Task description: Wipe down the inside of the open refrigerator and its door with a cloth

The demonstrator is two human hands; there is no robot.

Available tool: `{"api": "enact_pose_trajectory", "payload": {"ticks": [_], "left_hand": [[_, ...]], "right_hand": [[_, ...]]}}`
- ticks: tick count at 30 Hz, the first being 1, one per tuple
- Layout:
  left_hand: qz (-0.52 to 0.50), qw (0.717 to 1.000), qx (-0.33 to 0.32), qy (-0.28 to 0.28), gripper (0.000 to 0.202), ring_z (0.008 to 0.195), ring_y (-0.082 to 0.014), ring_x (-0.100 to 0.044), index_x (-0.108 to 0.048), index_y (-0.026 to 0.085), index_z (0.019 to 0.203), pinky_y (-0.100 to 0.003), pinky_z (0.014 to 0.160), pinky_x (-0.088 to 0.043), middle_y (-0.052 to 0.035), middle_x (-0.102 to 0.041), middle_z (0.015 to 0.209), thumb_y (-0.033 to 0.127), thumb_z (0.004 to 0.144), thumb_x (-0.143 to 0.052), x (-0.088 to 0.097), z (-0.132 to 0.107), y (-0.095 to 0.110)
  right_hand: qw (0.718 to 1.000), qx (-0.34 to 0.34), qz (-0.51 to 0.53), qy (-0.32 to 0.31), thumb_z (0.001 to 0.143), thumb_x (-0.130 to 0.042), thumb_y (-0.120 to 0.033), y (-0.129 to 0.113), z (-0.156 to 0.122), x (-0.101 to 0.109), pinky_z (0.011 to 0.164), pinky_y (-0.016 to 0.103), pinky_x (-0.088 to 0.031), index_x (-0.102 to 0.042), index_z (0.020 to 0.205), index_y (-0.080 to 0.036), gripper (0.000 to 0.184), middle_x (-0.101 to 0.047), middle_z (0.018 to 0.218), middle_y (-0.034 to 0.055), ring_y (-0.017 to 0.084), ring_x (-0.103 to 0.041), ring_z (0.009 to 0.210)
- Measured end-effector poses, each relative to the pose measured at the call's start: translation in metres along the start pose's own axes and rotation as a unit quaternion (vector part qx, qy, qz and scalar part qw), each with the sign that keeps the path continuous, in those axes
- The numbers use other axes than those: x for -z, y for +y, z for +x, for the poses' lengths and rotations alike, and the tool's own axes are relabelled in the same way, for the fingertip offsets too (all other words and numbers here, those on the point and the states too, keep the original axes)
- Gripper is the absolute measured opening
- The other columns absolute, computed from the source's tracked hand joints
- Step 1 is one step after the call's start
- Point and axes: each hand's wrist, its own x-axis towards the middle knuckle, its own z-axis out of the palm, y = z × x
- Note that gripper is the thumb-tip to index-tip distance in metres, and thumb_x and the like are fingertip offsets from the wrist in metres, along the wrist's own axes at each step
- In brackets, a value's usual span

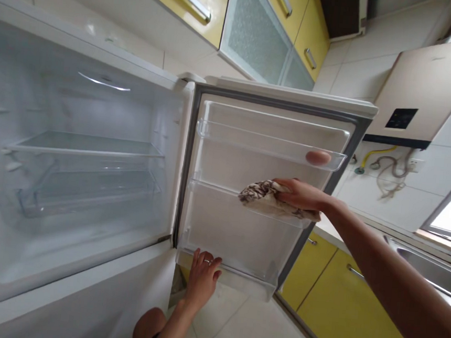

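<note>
A patterned cloth [270, 200] is clamped under the right hand [300, 192] on the rim of the middle door shelf [211, 190]. It is bunched out to the left of the fingers, its long axis along the rim. The left hand [202, 277] is closed over the bottom shelf [247, 279], nearer and lower. An egg [318, 157] is seen just above.

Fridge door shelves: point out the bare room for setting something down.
Top door shelf: bare from its left end to the egg at its right end. Middle door shelf: bare on the left; the right hand and cloth crowd the right. Bottom door shelf: bare right of the left hand on its rim.
</note>
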Motion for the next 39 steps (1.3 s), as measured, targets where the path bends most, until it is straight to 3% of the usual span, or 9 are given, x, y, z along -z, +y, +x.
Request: {"api": "enact_pose_trajectory", "payload": {"ticks": [3, 7, 12, 16, 21, 25, 31, 34, 39], "left_hand": [[0.001, 1.000, 0.011, 0.000, 0.034, 0.115, -0.0270, -0.063, -0.071, 0.025, 0.114, -0.065, 0.120, -0.033, -0.0060, -0.071, 0.108, 0.009, 0.084, -0.065, -0.004, -0.001, 0.000], [0.016, 1.000, 0.008, 0.000, 0.036, 0.118, -0.0286, -0.062, -0.069, 0.023, 0.116, -0.066, 0.120, -0.033, -0.0089, -0.069, 0.108, 0.007, 0.085, -0.063, -0.010, -0.004, -0.002], [0.009, 1.000, 0.011, 0.013, 0.035, 0.114, -0.0263, -0.062, -0.068, 0.023, 0.114, -0.065, 0.120, -0.034, -0.0058, -0.066, 0.105, 0.006, 0.083, -0.063, -0.012, -0.004, 0.000], [0.005, 0.999, 0.020, 0.033, 0.037, 0.112, -0.0245, -0.061, -0.068, 0.024, 0.113, -0.063, 0.119, -0.034, -0.0031, -0.066, 0.104, 0.004, 0.082, -0.064, -0.012, -0.004, 0.002], [0.003, 0.999, 0.019, 0.031, 0.038, 0.109, -0.0247, -0.062, -0.070, 0.025, 0.113, -0.063, 0.119, -0.036, -0.0029, -0.067, 0.101, 0.004, 0.082, -0.062, -0.012, -0.004, 0.001], [-0.003, 0.999, 0.027, 0.020, 0.041, 0.112, -0.0266, -0.063, -0.069, 0.025, 0.120, -0.064, 0.120, -0.034, -0.0042, -0.069, 0.105, 0.008, 0.083, -0.064, -0.011, -0.006, 0.001], [-0.011, 0.999, 0.041, -0.002, 0.041, 0.119, -0.0284, -0.062, -0.068, 0.025, 0.125, -0.063, 0.122, -0.032, -0.0061, -0.069, 0.112, 0.013, 0.086, -0.064, -0.012, -0.007, -0.002], [-0.005, 0.999, 0.038, -0.004, 0.041, 0.117, -0.0281, -0.063, -0.068, 0.025, 0.124, -0.063, 0.122, -0.033, -0.0057, -0.069, 0.110, 0.014, 0.085, -0.067, -0.011, -0.005, -0.003], [0.006, 0.999, 0.035, 0.000, 0.039, 0.115, -0.0270, -0.063, -0.069, 0.024, 0.121, -0.060, 0.121, -0.034, -0.0057, -0.069, 0.108, 0.015, 0.083, -0.071, -0.006, -0.002, -0.001]], "right_hand": [[0.989, 0.058, 0.129, -0.052, 0.076, -0.055, -0.030, -0.013, 0.033, 0.000, 0.076, 0.028, -0.048, -0.072, 0.109, -0.021, 0.038, -0.077, 0.099, 0.0044, 0.022, -0.068, 0.088], [0.977, 0.080, 0.181, -0.073, 0.072, -0.054, -0.029, -0.050, 0.069, -0.010, 0.071, 0.027, -0.045, -0.071, 0.104, -0.019, 0.037, -0.075, 0.089, 0.0023, 0.020, -0.065, 0.081], [0.973, 0.081, 0.213, -0.041, 0.074, -0.054, -0.024, -0.106, 0.112, -0.027, 0.067, 0.022, -0.041, -0.069, 0.091, -0.018, 0.024, -0.068, 0.077, -0.0020, 0.015, -0.059, 0.075], [0.978, 0.054, 0.202, -0.009, 0.078, -0.051, -0.019, -0.126, 0.139, -0.041, 0.063, 0.020, -0.039, -0.067, 0.083, -0.016, 0.017, -0.063, 0.073, -0.0027, 0.013, -0.056, 0.072], [0.985, 0.000, 0.167, 0.038, 0.083, -0.048, -0.019, -0.123, 0.146, -0.055, 0.065, 0.020, -0.041, -0.070, 0.093, -0.014, 0.024, -0.070, 0.084, 0.0016, 0.016, -0.063, 0.079], [0.987, -0.015, 0.115, 0.107, 0.084, -0.048, -0.017, -0.125, 0.138, -0.061, 0.078, 0.027, -0.044, -0.068, 0.118, -0.020, 0.039, -0.075, 0.109, 0.0089, 0.023, -0.067, 0.097], [0.986, 0.062, -0.008, 0.156, 0.092, -0.045, -0.023, -0.132, 0.126, -0.054, 0.082, 0.031, -0.046, -0.061, 0.136, -0.031, 0.047, -0.071, 0.129, 0.0081, 0.026, -0.068, 0.104], [0.984, 0.123, -0.068, 0.108, 0.091, -0.047, -0.021, -0.127, 0.127, -0.043, 0.083, 0.030, -0.047, -0.062, 0.138, -0.032, 0.050, -0.069, 0.134, 0.0063, 0.025, -0.068, 0.109], [0.985, 0.132, 0.037, -0.109, 0.076, -0.062, -0.011, -0.108, 0.127, -0.018, 0.085, 0.021, -0.048, -0.069, 0.132, -0.028, 0.058, -0.076, 0.122, 0.0000, 0.020, -0.069, 0.108]]}}
